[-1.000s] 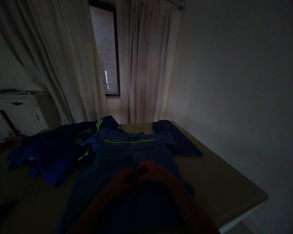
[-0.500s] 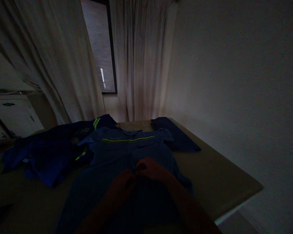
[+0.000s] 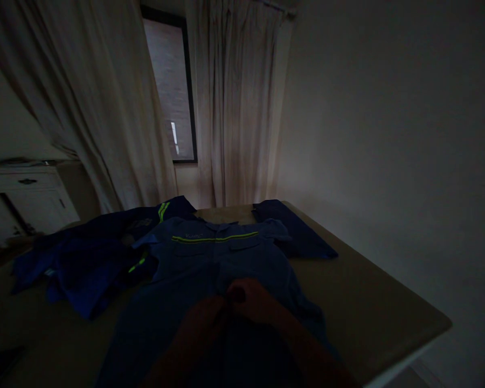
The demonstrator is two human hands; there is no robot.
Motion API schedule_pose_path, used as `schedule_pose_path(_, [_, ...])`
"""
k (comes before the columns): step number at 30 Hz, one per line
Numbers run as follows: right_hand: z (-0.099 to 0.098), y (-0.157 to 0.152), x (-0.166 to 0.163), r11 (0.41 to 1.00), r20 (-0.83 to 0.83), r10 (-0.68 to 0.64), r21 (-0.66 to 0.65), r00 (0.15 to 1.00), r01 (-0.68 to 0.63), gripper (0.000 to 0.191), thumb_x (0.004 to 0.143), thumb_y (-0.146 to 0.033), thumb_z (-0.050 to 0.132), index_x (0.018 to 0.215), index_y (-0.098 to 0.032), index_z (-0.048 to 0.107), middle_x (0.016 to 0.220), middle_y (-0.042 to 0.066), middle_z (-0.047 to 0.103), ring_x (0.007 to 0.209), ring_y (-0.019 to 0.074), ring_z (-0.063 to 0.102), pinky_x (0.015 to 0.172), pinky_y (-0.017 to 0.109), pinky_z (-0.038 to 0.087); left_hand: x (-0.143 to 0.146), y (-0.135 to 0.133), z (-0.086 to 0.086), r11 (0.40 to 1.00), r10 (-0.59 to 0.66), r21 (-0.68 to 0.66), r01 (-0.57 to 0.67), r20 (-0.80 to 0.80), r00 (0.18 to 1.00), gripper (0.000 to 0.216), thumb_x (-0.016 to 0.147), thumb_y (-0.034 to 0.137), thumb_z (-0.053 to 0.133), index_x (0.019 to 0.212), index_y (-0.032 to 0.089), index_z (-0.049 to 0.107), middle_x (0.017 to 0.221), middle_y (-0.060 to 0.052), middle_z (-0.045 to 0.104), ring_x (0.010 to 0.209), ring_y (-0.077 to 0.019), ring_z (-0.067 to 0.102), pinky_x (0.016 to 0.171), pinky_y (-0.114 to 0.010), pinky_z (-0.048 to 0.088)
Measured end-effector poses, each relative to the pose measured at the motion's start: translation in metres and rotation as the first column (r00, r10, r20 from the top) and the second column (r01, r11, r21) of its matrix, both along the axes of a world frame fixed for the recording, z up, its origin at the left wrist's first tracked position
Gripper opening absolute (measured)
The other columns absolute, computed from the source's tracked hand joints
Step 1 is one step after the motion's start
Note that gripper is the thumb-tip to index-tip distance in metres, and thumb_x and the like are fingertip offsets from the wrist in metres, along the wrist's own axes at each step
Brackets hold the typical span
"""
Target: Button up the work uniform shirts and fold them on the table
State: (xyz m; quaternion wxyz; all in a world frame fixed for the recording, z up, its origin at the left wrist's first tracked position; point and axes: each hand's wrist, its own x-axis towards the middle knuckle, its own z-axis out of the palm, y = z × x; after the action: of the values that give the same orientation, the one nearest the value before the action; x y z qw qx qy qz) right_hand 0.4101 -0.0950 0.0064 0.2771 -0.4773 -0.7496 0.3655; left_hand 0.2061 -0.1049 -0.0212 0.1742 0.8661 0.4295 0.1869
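Note:
A dark blue work shirt [image 3: 210, 258] with a yellow-green reflective stripe across the chest lies spread flat on a tan table [image 3: 367, 302], collar away from me. My left hand [image 3: 208, 318] and my right hand [image 3: 250, 299] meet at the shirt's front opening, fingers pinched together on the cloth. The room is very dark, so what exactly the fingers grip is hard to make out.
A pile of other blue garments [image 3: 89, 248] lies at the left of the table, and a folded dark blue piece [image 3: 295, 229] at the far right. Pale curtains [image 3: 234, 102] frame a window [image 3: 170, 91] behind. A white cabinet [image 3: 24, 196] stands at the left, a bare wall at the right.
Both hands have stayed pinched together on the shirt front, drifting slightly towards me. The view has shifted a little.

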Motion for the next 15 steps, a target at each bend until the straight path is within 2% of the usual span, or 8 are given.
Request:
schedule_pose_path(3, [0.0013, -0.0001, -0.0005, 0.999, -0.001, -0.039, -0.001, 0.999, 0.039, 0.029, 0.071, -0.015, 0.067, 0.099, -0.019, 0.074, 0.090, 0.002, 0.076, 0.081, 0.0173, 0.070, 0.064, 0.021, 0.048, 0.0013, -0.0004, -0.0008, 0.999, 0.017, 0.048, -0.016, -0.019, 1.000, 0.017, 0.099, 0.024, 0.045, 0.097, 0.023, 0.062, 0.098, -0.003, 0.068, 0.091, -0.0181, 0.065, 0.081, -0.031, 0.048])
schedule_pose_path(9, [-0.0011, -0.0005, -0.0026, 0.999, -0.021, -0.008, -0.049, 1.000, 0.007, 0.032, 0.071, -0.013, 0.065, 0.101, -0.019, 0.073, 0.089, 0.002, 0.076, 0.079, 0.0167, 0.069, 0.065, 0.021, 0.048, 0.0004, -0.0008, 0.0008, 0.996, 0.022, 0.087, -0.012, -0.110, 0.994, 0.019, 0.098, 0.023, 0.046, 0.093, 0.023, 0.065, 0.098, -0.004, 0.068, 0.092, -0.0189, 0.065, 0.082, -0.032, 0.049])
schedule_pose_path(15, [-0.0065, 0.0015, -0.0051, 1.000, 0.005, 0.006, 0.021, 1.000, -0.006, 0.031, 0.072, -0.014, 0.065, 0.102, -0.019, 0.073, 0.091, 0.001, 0.074, 0.081, 0.0160, 0.067, 0.067, 0.021, 0.046, 0.0018, -0.0041, 0.0067, 0.994, 0.037, 0.109, -0.021, -0.139, 0.990, 0.019, 0.097, 0.022, 0.046, 0.096, 0.024, 0.065, 0.098, -0.004, 0.068, 0.091, -0.0190, 0.065, 0.079, -0.030, 0.049])
